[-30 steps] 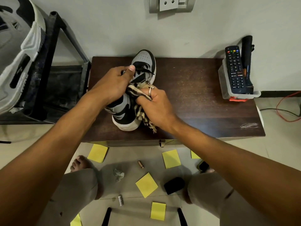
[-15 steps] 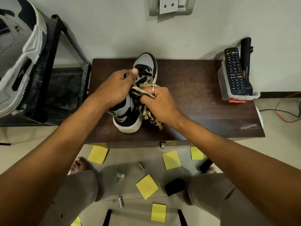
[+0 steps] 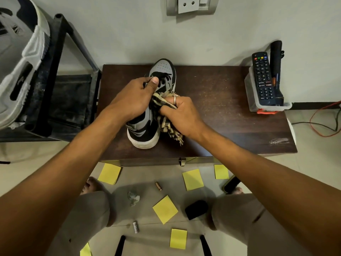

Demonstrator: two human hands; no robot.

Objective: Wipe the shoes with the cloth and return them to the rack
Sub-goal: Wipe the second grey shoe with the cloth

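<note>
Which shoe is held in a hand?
The grey shoe on the table, gripped by the left hand; the right hand holds the cloth. The white shoe sits on the rack.

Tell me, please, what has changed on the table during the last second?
The right hand, gripping the striped beige-and-black cloth, slid it a little along the side of the grey-and-black sneaker toward its toe. Nothing was grasped or released. The left hand still holds the sneaker on the dark brown wooden table; the sneaker did not move.
</note>
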